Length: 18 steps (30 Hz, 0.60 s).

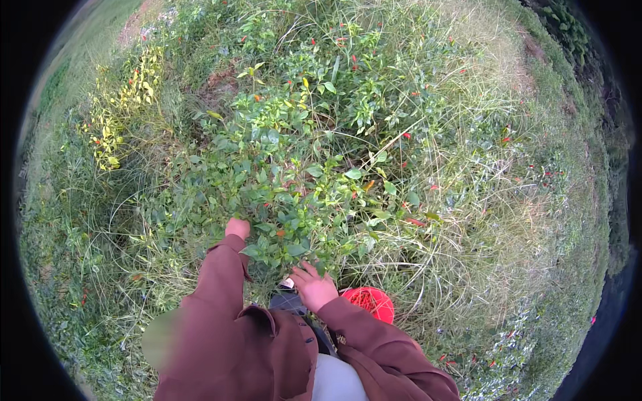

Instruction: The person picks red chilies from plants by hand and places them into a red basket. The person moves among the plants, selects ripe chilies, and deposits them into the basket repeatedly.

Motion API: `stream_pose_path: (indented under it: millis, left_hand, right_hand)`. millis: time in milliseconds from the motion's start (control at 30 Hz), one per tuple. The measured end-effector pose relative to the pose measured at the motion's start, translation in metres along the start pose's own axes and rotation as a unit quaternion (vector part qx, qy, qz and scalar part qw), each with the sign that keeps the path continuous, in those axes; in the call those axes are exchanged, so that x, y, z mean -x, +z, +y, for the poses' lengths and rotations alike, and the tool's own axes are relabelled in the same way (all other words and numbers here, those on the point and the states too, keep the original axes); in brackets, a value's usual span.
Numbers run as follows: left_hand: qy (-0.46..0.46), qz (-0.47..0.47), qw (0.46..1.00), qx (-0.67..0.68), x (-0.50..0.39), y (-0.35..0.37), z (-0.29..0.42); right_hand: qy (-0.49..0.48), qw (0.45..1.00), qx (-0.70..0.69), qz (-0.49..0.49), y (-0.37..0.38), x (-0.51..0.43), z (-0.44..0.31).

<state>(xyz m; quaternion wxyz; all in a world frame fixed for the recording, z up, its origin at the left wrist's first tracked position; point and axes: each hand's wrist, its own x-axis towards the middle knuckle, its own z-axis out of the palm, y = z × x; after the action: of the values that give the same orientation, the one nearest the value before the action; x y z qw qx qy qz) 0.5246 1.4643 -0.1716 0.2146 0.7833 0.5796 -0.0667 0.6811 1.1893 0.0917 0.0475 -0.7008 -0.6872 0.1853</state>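
Leafy chili pepper plants (296, 220) grow right in front of me. My left hand (237, 228) reaches into the leaves at their left side; foliage hides its fingers. Lower down, my right hand (316, 288) is at the near edge of the plants, fingers spread and touching leaves. No pepper shows in it. Just right of this hand stands a red bucket (385, 307) with many picked red chilies (363, 301) inside. An orange-red chili (280, 233) hangs between my hands, and a larger red chili (415, 222) lies among the stems to the right.
Dry grass (481, 245) tangles with the plants on the right. A yellow-leaved plant (125, 100) stands at the far left. More red chilies (354, 61) dot the bushes beyond. Dark trees (567, 25) border the field at upper right.
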Motion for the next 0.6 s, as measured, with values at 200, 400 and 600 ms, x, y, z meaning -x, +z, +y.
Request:
stream_pose_path:
  millis: [200, 400, 600]
  left_hand:
    - [-0.289, -0.198, 0.707, 0.615, 0.046, -0.05, 0.035]
    - [-0.137, -0.215, 0.652, 0.714, 0.086, -0.158, 0.03]
    - [-0.045, -0.19, 0.692, 0.695, 0.177, -0.228, 0.034]
  right_hand:
    - [0.053, 0.997, -0.042, -0.024, 0.003, 0.011, 0.015]
    - [0.032, 0.996, -0.054, 0.06, -0.01, 0.004, 0.025]
    - [0.067, 0.973, -0.2, 0.098, -0.048, 0.002, 0.017]
